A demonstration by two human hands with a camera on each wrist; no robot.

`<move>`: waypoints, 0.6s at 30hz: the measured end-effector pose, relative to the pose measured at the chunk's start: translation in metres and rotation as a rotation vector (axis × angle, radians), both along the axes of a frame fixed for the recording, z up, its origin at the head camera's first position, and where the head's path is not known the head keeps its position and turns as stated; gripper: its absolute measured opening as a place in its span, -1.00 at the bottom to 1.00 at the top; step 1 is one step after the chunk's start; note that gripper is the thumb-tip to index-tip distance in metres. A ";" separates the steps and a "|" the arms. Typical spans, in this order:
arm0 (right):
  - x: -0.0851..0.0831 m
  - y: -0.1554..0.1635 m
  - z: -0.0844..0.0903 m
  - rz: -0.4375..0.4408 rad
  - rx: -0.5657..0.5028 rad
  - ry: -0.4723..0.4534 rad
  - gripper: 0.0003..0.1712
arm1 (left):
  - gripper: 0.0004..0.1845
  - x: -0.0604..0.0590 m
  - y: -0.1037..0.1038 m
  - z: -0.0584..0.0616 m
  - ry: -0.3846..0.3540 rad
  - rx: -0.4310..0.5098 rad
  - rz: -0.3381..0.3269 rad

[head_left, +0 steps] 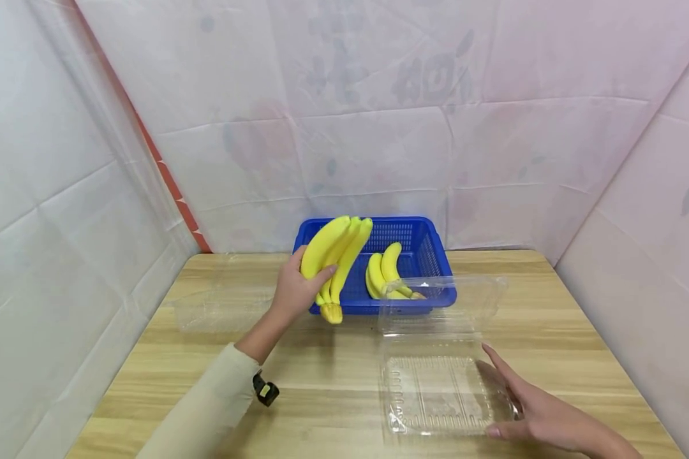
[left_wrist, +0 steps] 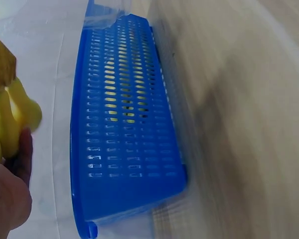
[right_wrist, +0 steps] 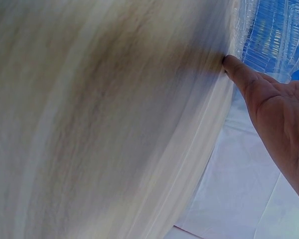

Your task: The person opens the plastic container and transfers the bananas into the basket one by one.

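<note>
In the head view my left hand (head_left: pixel 301 287) grips a bunch of yellow bananas (head_left: pixel 335 255), tips up and brown stem end down, above the left part of a blue plastic basket (head_left: pixel 444 290). The left wrist view shows the bananas (left_wrist: pixel 10 119) over my fingers, beside the basket's slotted wall (left_wrist: pixel 124 99). My right hand (head_left: pixel 542 408) is at the right end of a clear plastic clamshell box (head_left: pixel 430 389), its lid raised. Fingers and thumb are spread and fairly straight, the thumb by the near corner. In the right wrist view mainly the thumb (right_wrist: pixel 244 79) shows.
Another bunch of bananas (head_left: pixel 381 271) lies in the basket, partly behind the raised clear lid (head_left: pixel 442 312). More clear plastic packaging (head_left: pixel 224 309) is on the wooden table (head_left: pixel 321 408) to the left. Pale sheets (head_left: pixel 367 153) hang behind and at both sides.
</note>
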State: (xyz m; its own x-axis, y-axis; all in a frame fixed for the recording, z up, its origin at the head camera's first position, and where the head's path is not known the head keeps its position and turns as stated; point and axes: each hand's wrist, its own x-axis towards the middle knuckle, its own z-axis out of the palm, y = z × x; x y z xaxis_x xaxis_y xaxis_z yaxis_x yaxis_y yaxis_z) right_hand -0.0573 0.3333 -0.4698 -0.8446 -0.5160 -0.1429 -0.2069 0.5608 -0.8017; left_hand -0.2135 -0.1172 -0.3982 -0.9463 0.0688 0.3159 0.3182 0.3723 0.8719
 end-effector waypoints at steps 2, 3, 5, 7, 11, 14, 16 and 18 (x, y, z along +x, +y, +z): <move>0.000 0.000 0.001 -0.005 0.024 0.000 0.46 | -0.60 -0.009 0.003 0.002 -0.011 -0.025 0.042; -0.001 0.000 0.001 -0.005 0.036 0.002 0.47 | -0.60 -0.013 0.005 0.003 -0.015 -0.043 0.062; -0.001 -0.001 0.002 -0.004 0.050 0.003 0.47 | -0.62 -0.022 0.008 0.004 -0.024 -0.084 0.096; -0.002 -0.001 0.001 0.002 0.042 0.002 0.47 | -0.63 -0.029 0.011 0.004 -0.038 -0.119 0.119; -0.001 -0.001 0.000 0.023 -0.029 -0.025 0.46 | -0.61 -0.043 0.019 0.004 -0.080 -0.201 0.144; 0.000 -0.001 -0.001 0.026 -0.067 -0.040 0.45 | -0.60 -0.051 0.024 0.006 -0.120 -0.258 0.143; 0.000 -0.001 -0.001 0.012 -0.050 -0.029 0.45 | -0.59 -0.056 0.027 0.006 -0.151 -0.294 0.130; 0.000 -0.001 -0.001 -0.001 -0.025 -0.015 0.45 | -0.60 -0.060 0.030 0.006 -0.180 -0.326 0.121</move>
State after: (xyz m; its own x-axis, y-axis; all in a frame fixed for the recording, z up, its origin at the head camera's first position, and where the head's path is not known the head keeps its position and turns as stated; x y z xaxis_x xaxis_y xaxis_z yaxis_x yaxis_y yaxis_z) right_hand -0.0571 0.3322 -0.4707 -0.8430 -0.5187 -0.1427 -0.1940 0.5405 -0.8187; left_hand -0.2737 -0.0870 -0.3925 -0.9920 0.0228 0.1244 0.1080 0.6645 0.7394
